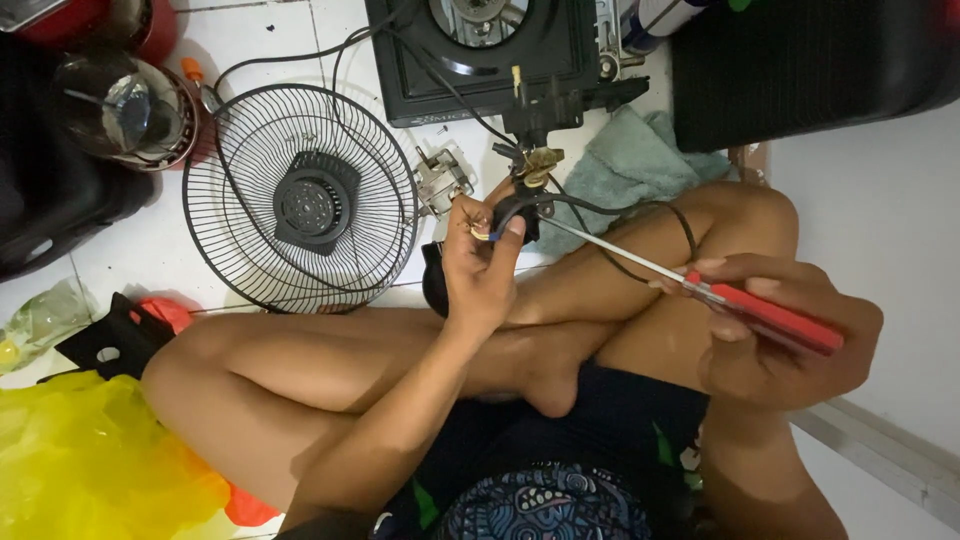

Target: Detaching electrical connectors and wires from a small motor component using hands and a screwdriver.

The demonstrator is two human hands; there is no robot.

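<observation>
The left hand [480, 262] is closed around a small black part [512, 212] with wires. The right hand [775, 335] grips a red-handled screwdriver [700, 290]; its long shaft points toward 10 o'clock, the tip reaching the part.

Red-handled screwdriver [765, 314] at right, black fan grille [300, 198] upper left, yellow plastic bag [90, 460] lower left, pale green cloth [625, 160] on white tiled floor [150, 250]

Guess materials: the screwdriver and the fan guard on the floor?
Screwdriver in the right hand: shaft looks like bright bare steel, it glints; handle looks like glossy red plastic. Fan guard: thin wire spokes, probably metal with dark coating; its centre hub looks like moulded black plastic.
</observation>
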